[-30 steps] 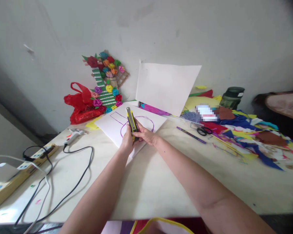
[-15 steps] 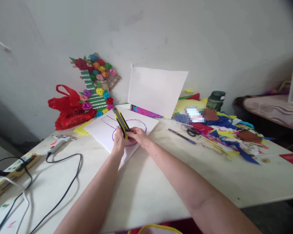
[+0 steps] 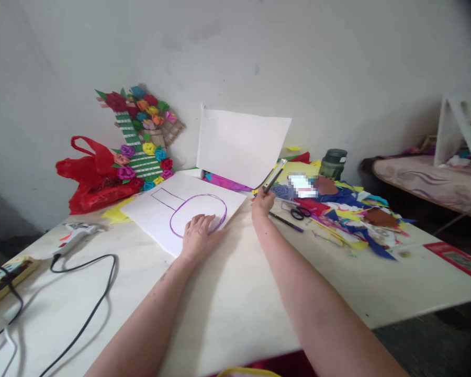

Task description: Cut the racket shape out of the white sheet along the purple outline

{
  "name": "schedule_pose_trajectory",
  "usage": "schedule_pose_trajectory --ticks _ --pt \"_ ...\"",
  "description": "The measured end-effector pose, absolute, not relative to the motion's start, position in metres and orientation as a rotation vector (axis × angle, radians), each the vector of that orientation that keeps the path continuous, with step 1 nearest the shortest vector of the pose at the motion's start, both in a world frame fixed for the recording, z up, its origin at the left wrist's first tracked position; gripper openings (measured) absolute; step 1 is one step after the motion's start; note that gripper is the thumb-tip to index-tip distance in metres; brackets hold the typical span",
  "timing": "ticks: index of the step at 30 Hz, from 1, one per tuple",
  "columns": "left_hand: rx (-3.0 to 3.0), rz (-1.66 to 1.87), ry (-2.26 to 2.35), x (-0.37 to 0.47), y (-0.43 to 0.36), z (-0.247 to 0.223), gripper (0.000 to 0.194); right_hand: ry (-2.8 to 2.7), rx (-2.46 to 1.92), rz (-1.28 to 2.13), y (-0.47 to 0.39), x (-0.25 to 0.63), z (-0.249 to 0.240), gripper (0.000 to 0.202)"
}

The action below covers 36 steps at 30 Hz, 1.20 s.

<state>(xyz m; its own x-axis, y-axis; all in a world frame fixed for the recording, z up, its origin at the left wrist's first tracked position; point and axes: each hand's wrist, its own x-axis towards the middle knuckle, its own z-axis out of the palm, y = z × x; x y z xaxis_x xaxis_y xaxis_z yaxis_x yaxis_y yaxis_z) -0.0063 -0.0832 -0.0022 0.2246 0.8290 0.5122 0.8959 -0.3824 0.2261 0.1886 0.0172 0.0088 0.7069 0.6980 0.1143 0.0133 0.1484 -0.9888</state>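
Observation:
My right hand [image 3: 263, 202] is closed around a yellow-and-black utility knife [image 3: 273, 177], its tip pointing up and to the right, beside the right corner of a white sheet [image 3: 149, 217]. On that sheet a purple outline shows a circle with a rectangle joined at its upper left. My left hand [image 3: 198, 233] lies on the sheet over the lower part of the circle, fingers stretched out and holding nothing. A purple marker [image 3: 286, 222] rests on the table just right of my right hand, with black-handled scissors [image 3: 300, 212] behind it.
Behind the sheet a white board [image 3: 241, 146] stands upright. Paper flowers [image 3: 141, 141] and a red plastic bag [image 3: 90, 180] sit at the back left. A glue gun [image 3: 76, 238], its cord and a power strip [image 3: 10, 277] lie left. Coloured scraps [image 3: 361, 217] and a dark green jar [image 3: 333, 163] are right.
My hands have parted. The right one has carried the utility knife to the right, away from above the circle; the left one has let go and come down flat on the sheet.

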Motion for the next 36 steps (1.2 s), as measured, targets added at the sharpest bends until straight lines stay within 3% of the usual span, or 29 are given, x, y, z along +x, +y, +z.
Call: schedule_pose_trajectory --ticks 6,14,26,31,36 --pt "-2.345 -0.740 -1.660 -0.005 -0.086 0.001 0.040 -0.553 -1.578 0.564 0.023 0.207 0.002 0.037" --pt "-2.327 -0.731 -1.740 -0.003 -0.088 0.000 0.040 -1.082 -1.641 0.247 0.014 0.181 0.016 0.030" --pt "-2.282 -0.669 -1.957 -0.007 -0.073 0.025 0.041 -1.596 -1.819 0.342 0.086 0.153 0.035 0.031" --pt "-2.184 -0.719 -1.973 -0.017 -0.068 0.014 0.037 -1.700 -1.796 0.527 0.116 0.127 0.038 0.030" --pt "-2.214 -0.702 -1.931 -0.019 -0.066 0.004 0.036 -1.760 -1.811 0.482 0.146 0.101 0.041 0.029"
